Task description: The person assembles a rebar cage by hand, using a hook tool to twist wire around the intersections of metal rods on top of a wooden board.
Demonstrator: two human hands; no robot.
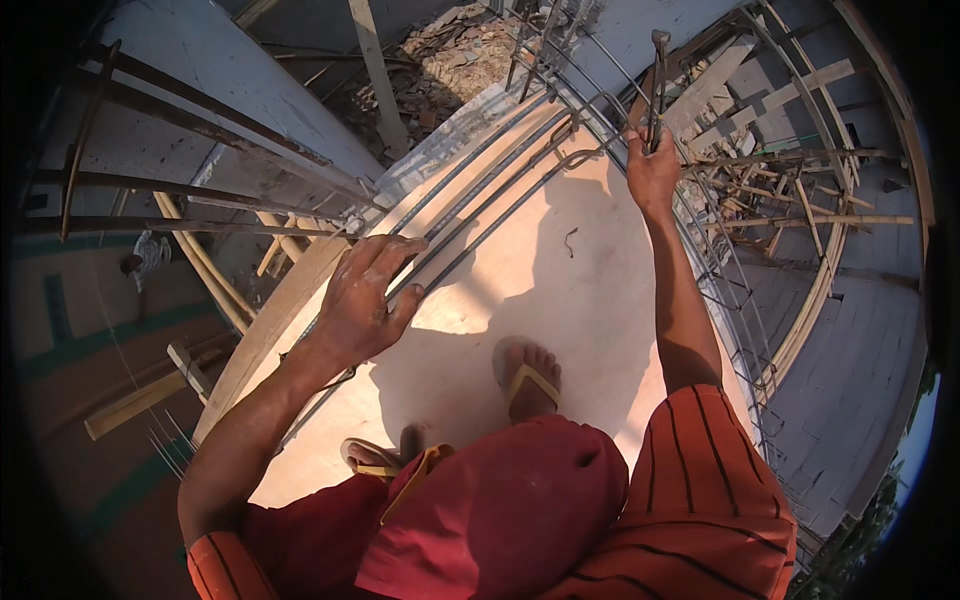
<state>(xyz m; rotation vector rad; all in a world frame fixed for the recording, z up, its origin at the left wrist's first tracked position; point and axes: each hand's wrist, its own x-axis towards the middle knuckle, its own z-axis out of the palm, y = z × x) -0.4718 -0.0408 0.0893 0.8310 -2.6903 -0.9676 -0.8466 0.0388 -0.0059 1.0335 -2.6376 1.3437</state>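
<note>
My left hand [368, 295] lies across a long cage of steel rebar [490, 210]. Its fingers reach over the far bars and its thumb rests by the near one, so the bars run between them. My right hand [654, 175] is raised at the right side, closed around dark metal pincers [657, 85] whose head points up and away. Bent bar ends and a stirrup hook [585, 155] show at the far end of the cage. The cage lies along the left side of a pale plywood sheet [540, 265].
My sandalled feet [530, 378] stand on the sheet, where a bit of wire [571, 242] lies. Rusty bars [190, 185] jut in from the left. A thin bar lattice [715, 270] edges the right. Drops hold rubble [465, 50] and scrap wood [770, 190]. A person [148, 258] is below left.
</note>
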